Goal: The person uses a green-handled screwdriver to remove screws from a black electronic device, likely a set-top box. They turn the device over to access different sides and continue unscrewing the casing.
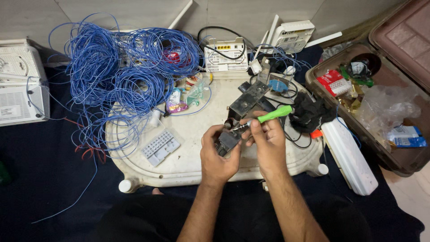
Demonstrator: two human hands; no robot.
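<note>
left hand grip closed: small black part; right hand: green screwdriver

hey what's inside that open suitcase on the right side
The suitcase holds a red packet, green and black odds and ends, something gold, a crumpled clear plastic bag and a blue packet. Whatever lies beneath the bag is covered.

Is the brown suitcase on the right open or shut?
Open: the suitcase has its lid swung back, and packets and a plastic bag show inside.
</note>
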